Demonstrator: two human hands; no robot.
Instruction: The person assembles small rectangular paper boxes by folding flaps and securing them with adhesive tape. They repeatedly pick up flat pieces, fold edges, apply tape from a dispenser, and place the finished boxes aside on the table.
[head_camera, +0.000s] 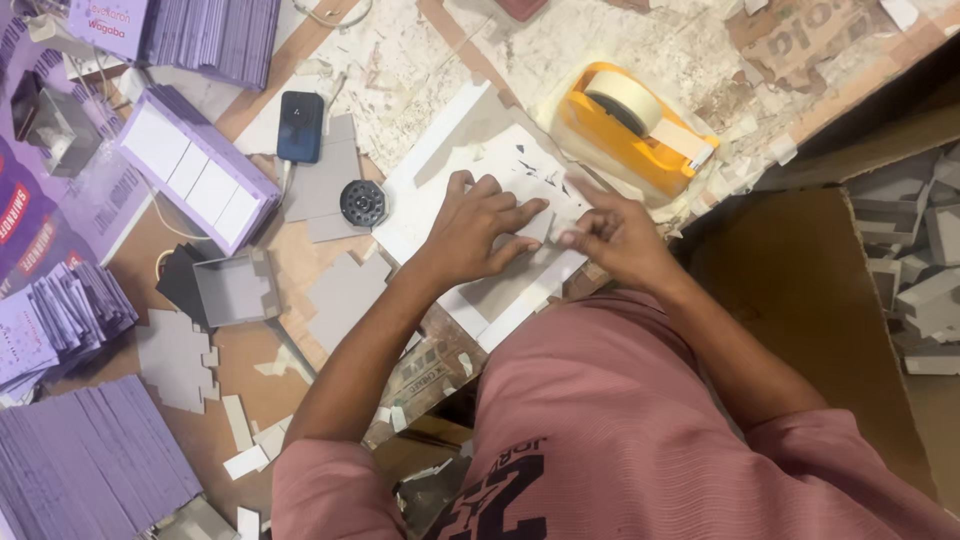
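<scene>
The left hand (480, 225) lies flat with its fingers (520, 213) spread and pressed on a grey cardboard piece (500, 290), holding nothing between them. The right hand (615, 238) has its fingers (572, 238) drawn together in a pinch at the same piece's edge, just beside the left fingertips (what they pinch is too small to tell). The cardboard rests on a white board (440, 170) on the table (400, 60). Just beyond the hands stands a yellow tape dispenser (625, 135) with a pale roll. To the left lie a round black part (362, 203), a dark phone (300, 127) and purple box stacks (90, 460).
</scene>
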